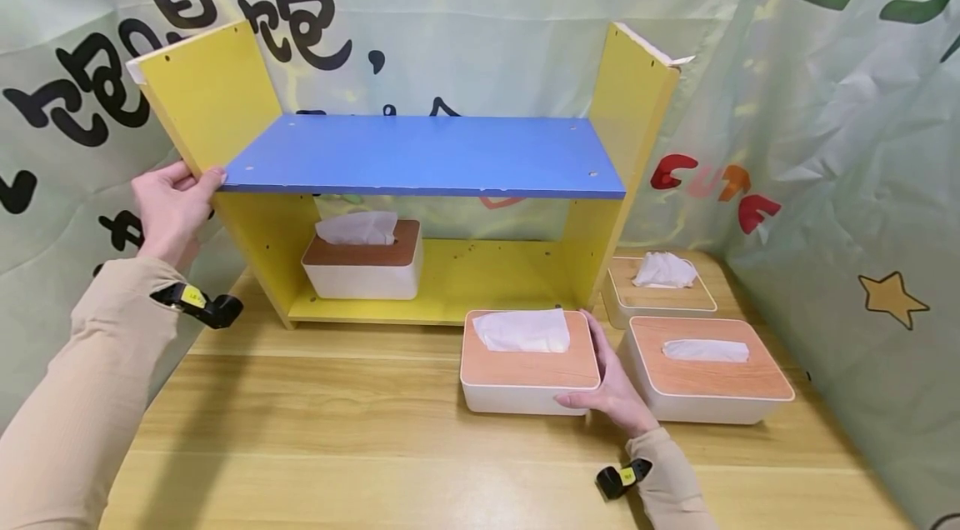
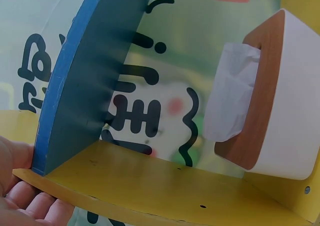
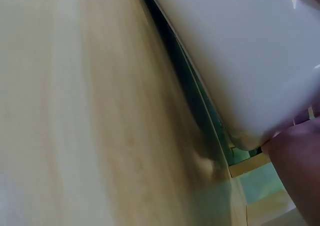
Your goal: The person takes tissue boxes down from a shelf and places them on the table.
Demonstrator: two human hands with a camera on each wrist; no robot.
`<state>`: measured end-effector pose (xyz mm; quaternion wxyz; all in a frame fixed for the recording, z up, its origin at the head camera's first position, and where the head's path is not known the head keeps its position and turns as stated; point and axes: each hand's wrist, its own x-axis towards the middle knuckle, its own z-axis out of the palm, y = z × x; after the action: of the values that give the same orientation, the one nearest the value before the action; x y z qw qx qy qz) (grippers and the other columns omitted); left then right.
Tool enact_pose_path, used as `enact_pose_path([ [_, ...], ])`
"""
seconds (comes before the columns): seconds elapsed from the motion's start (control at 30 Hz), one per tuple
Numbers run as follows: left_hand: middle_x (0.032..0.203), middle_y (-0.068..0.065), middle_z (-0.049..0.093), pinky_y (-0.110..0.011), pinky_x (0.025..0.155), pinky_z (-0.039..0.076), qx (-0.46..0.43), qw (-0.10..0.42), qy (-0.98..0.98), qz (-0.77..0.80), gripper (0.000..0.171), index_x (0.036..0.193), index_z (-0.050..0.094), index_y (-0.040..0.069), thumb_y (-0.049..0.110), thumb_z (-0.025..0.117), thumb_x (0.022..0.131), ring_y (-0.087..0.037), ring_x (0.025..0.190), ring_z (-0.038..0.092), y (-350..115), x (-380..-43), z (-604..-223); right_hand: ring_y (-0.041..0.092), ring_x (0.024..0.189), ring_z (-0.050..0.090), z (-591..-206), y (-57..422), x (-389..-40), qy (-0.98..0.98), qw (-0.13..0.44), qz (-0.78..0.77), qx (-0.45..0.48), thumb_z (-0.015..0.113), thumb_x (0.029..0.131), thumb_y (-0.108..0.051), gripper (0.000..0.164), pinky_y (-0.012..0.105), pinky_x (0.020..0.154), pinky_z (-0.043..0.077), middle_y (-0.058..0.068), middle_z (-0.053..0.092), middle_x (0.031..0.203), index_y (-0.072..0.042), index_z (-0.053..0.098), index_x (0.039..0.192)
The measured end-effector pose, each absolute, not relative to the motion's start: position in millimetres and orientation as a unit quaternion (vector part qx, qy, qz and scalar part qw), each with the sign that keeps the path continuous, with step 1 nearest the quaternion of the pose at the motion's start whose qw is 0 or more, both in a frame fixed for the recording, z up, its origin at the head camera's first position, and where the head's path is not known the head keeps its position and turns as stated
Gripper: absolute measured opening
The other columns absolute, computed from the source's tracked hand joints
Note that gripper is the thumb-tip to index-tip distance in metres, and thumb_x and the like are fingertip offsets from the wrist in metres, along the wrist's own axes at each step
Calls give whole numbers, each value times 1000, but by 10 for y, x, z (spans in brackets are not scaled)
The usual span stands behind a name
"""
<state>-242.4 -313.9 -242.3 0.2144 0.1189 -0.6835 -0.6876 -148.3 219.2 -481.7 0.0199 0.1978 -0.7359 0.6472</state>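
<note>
My left hand (image 1: 174, 205) grips the left side panel of a yellow shelf unit (image 1: 217, 88), by the front corner of its blue board (image 1: 427, 153). In the left wrist view, its fingers (image 2: 37, 203) curl round the yellow panel's edge. My right hand (image 1: 611, 380) holds a white tissue box (image 1: 525, 398) with a wood-look lid by its right end, in front of the unit. The right wrist view shows a narrow gap between this box (image 3: 240, 51) and the table. Another tissue box (image 1: 363, 280) with a brown lid stands inside the lower compartment, at its left.
Right of my right hand stands a white tissue box (image 1: 708, 405) with a pinkish lid. Behind it, beside the unit, is a tissue box (image 1: 660, 297) with a paler lid. Everything stands on a wooden table (image 1: 337, 430). Printed cloth (image 1: 480, 38) hangs behind and at the sides.
</note>
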Motion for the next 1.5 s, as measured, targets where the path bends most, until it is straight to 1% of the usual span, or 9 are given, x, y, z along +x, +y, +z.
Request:
enact_pose_path([
  [0.37,61,23,68,-6,62,50,115,212,-686,-687,59,144,48,-5,10,70,91,8,64,66,-3140,-2428,-2418,-11,131,39,-4843,2253,-1489,-751,9,632,192,86,64,6,129,6,105,33,26,19,164,-12,4,162],
  [0.57,61,24,67,-6,61,50,119,212,-691,-680,59,144,49,-4,10,70,91,9,63,65,-3137,-2434,-2420,-12,131,37,-4852,2267,-1483,-752,4,631,191,87,64,5,130,5,105,32,26,16,165,-11,3,162],
  [0.73,61,24,67,-6,61,50,122,211,-693,-679,58,144,49,-3,11,70,92,9,64,65,-3135,-2431,-2422,-11,131,38,-4851,2275,-1482,-752,-1,632,189,87,65,5,130,6,105,33,26,15,165,-11,3,162],
  [0.97,61,24,67,-6,61,50,123,208,-690,-682,59,145,49,-3,10,70,91,9,63,65,-3134,-2431,-2415,-9,128,42,-4840,2279,-1491,-751,-1,633,190,86,64,7,129,8,104,36,27,20,162,-10,4,162],
  [1.17,61,24,67,-6,61,49,123,210,-690,-682,59,144,49,-3,10,70,91,9,63,65,-3133,-2427,-2412,-8,128,43,-4836,2282,-1493,-750,-2,633,191,86,64,7,129,9,104,37,27,20,163,-8,3,162],
  [1.5,61,23,68,-7,60,49,120,214,-688,-683,58,144,49,-4,10,70,91,9,63,65,-3129,-2420,-2418,-5,125,47,-4839,2286,-1486,-739,-13,648,186,85,64,9,129,13,102,41,27,22,161,-9,2,162],
])
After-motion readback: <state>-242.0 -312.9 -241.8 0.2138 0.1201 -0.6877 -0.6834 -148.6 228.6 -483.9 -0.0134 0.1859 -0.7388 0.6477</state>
